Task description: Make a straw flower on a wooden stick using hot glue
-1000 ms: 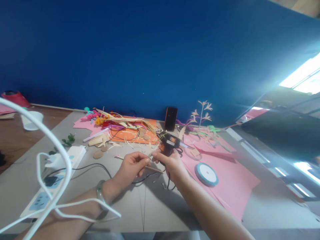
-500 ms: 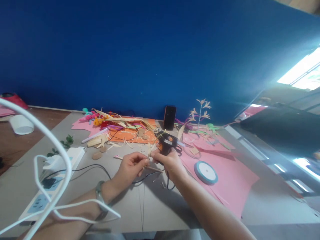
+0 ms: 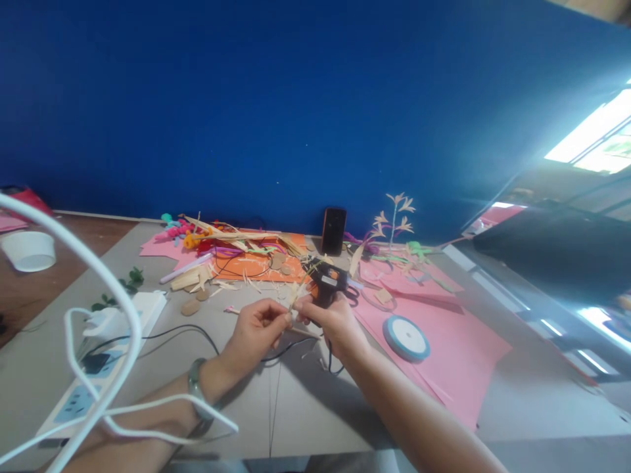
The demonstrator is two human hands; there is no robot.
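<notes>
My left hand (image 3: 256, 332) pinches a thin pale straw stem (image 3: 298, 297) above the grey table (image 3: 305, 407), fingers closed on it. My right hand (image 3: 335, 323) wraps round a black glue gun (image 3: 327, 284), whose nozzle points toward the stem near my left fingertips. The gun's black cord (image 3: 296, 348) trails across the table below both hands. A green bangle sits on my left wrist.
A white power strip (image 3: 106, 351) with plugs lies at the left, and a white cable (image 3: 123, 315) loops close to the camera. Straw scraps, an orange sheet (image 3: 256, 266), a phone (image 3: 334, 230), pink paper (image 3: 444, 341), a tape roll (image 3: 406, 337) and a straw flower (image 3: 394, 220) stand behind.
Both hands stay together on the stem and glue gun. The view has shifted slightly; a white cup at the far left shows more.
</notes>
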